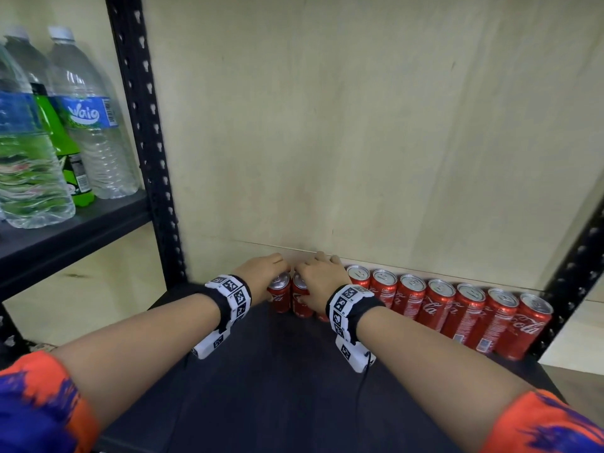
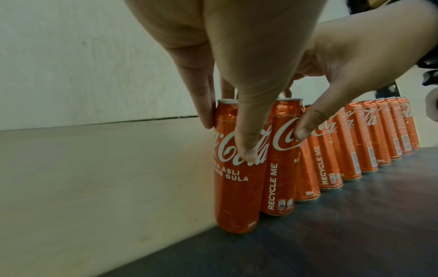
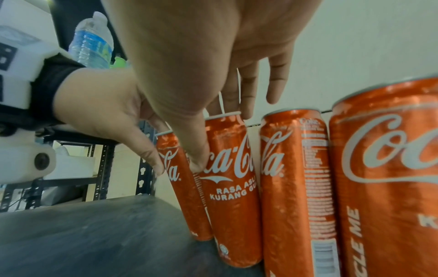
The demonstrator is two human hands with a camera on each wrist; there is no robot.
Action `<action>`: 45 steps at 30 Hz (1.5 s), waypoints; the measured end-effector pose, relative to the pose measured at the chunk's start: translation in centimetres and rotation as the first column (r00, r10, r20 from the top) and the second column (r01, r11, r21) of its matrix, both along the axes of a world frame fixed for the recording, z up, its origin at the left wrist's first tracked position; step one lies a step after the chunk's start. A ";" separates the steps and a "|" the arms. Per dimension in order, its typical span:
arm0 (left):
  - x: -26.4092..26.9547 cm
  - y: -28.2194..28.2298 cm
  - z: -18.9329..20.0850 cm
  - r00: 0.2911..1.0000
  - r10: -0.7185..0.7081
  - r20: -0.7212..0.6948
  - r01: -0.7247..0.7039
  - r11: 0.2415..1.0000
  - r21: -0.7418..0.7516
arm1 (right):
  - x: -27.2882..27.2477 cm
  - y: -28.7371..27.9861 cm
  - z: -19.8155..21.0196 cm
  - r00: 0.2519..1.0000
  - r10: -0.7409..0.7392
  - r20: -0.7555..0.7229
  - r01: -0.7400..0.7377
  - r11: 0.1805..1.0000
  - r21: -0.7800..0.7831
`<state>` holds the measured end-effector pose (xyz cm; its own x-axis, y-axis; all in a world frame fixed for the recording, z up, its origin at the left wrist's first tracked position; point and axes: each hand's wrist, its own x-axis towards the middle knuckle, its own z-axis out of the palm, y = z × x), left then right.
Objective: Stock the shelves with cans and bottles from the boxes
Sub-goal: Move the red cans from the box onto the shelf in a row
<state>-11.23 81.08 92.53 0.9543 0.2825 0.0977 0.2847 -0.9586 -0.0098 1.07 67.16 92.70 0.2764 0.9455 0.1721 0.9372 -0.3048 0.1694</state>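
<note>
The end can of the row on the dark shelf is pinched between thumb and fingers of the left hand. The neighbouring can is pinched likewise by the right hand.

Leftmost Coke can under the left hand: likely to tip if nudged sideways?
Probably yes: the leftmost can is tall, slim and narrow-based. The neighbouring can braces one side only. Its glossy wall may slip under the left hand.

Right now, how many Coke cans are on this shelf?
10, in one row on the shelf: leftmost can in the left hand, second can in the right hand, third can mostly hidden behind that wrist, seven cans to the right.
</note>
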 end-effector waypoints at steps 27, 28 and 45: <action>2.4 1.8 -2.5 0.997 0.056 0.062 -0.070 0.966 0.249 | 1.3 1.8 -4.0 0.986 -0.157 0.048 0.145 0.970 0.196; 2.2 1.5 -2.5 0.996 0.054 0.067 -0.069 0.964 0.256 | 1.0 1.7 -3.8 0.987 -0.157 0.046 0.145 0.971 0.189; -13.2 -2.5 1.3 0.907 0.308 0.288 -0.208 0.921 -0.329 | -4.9 -5.6 2.7 0.952 0.021 -0.304 0.089 0.935 0.344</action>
<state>-24.48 78.54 93.80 0.7709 0.5770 0.2696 0.4610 -0.7977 0.3888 -3.87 61.52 95.44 0.3979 0.8286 0.3937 0.9147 -0.3254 -0.2396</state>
